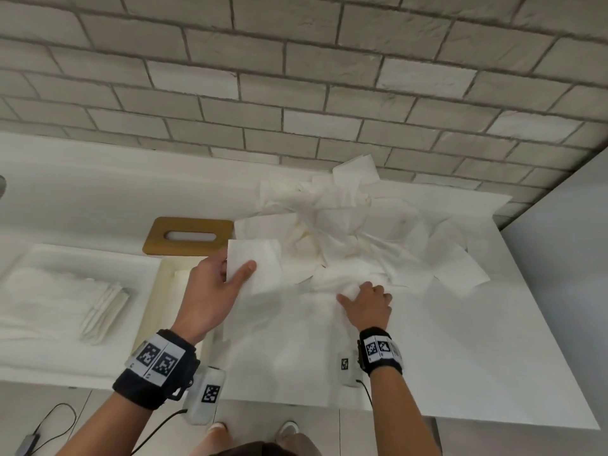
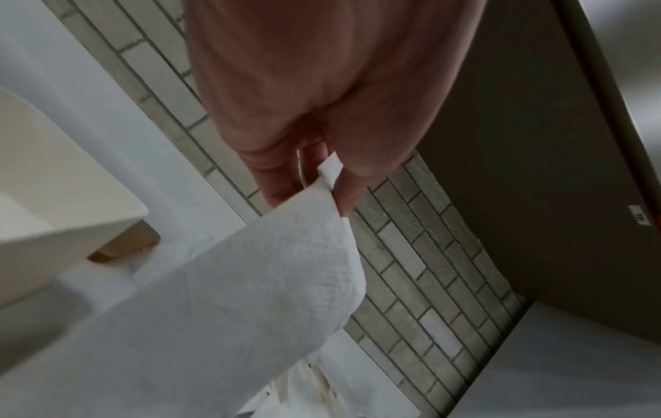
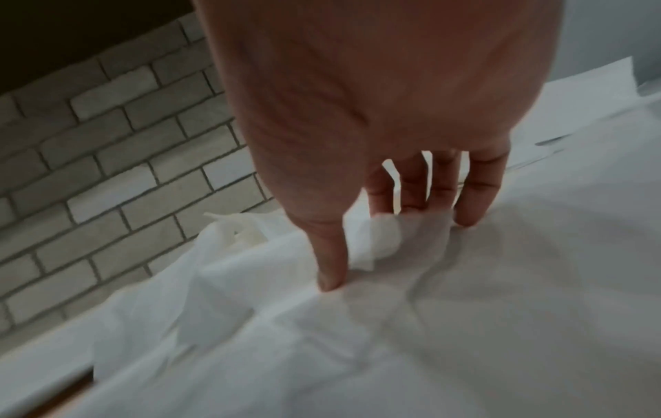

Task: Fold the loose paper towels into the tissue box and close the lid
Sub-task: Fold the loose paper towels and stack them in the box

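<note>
My left hand [image 1: 237, 270] pinches a folded white paper towel [image 1: 260, 263] between thumb and fingers, just right of the open cream tissue box [image 1: 152, 301]. In the left wrist view the fingers [image 2: 345, 195] clamp the towel [image 2: 250, 282] at one corner beside the box [image 2: 53, 198]. The wooden lid [image 1: 187, 236] with its slot lies flat behind the box. My right hand [image 1: 360, 292] is down on the near edge of the loose towel pile [image 1: 362, 232]. There my right hand [image 3: 372, 246] bunches one loose towel [image 3: 286, 311] between thumb and fingertips.
A stack of folded towels [image 1: 102, 307] lies on the white counter [image 1: 477, 373] at the left. A grey brick wall [image 1: 296, 93] runs right behind the pile. The counter's front edge is near my wrists, and cables hang below at the left.
</note>
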Available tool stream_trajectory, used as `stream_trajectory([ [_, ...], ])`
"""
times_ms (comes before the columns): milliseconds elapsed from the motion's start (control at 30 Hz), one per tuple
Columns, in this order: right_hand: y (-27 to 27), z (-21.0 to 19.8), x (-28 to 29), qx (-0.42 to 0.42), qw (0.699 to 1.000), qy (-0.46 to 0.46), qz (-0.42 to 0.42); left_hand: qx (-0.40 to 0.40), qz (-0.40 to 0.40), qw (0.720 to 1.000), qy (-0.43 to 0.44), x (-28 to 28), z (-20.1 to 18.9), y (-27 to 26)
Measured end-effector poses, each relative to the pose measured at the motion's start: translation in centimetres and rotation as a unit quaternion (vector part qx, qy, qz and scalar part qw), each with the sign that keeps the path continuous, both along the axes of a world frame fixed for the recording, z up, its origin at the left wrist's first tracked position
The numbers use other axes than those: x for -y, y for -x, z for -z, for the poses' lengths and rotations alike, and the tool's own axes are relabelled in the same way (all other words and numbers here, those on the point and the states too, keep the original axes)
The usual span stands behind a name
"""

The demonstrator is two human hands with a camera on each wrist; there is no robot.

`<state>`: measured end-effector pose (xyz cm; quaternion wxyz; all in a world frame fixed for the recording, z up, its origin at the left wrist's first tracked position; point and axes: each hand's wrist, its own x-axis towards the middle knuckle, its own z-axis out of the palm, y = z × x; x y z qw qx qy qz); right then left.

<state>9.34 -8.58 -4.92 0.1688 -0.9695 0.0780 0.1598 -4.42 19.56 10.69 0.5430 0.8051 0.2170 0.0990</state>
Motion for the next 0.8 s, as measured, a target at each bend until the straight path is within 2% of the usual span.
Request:
stream_trajectory([
  [200,0.7,-0.3,0.3,0.024,0.99,-0.126,0.061,-0.009,-0.026,1.0,0.011,-2.7,-0.1,1.4],
  [367,1.7,-4.3,-1.3,0.021,0.988,-0.117,0.094,-0.006,-0.026,1.0,0.009,-5.3,-0.5,2.5],
  [467,2.8,-7.0,-3.0,0.04,0.995,-0.066,0.059,0.005,-0.026,1.0,0.007,-7.5,-0.9,3.2],
  [533,3.3,-8.5,-4.7,0.052,0.993,-0.101,0.012,0.014,-0.027,1.0,-0.001,-9.5,-0.7,3.6],
  [600,4.1,-10.2,-7.4,0.058,0.982,-0.181,-0.017,0.01,-0.023,1.0,-0.006,-12.3,0.3,3.9],
  [667,5.4,-12.6,-10.1,0.086,0.955,-0.28,-0.042,-0.023,0.008,0.999,-0.024,-14.6,1.9,3.7],
  [733,7.5,-15.2,-13.1,0.124,0.921,-0.358,-0.095,-0.098,0.068,0.991,-0.058,-16.2,3.5,3.3],
  [800,9.1,-17.4,-16.1,0.15,0.899,-0.387,-0.14,-0.169,0.134,0.971,-0.101,-16.8,5.2,2.7],
])
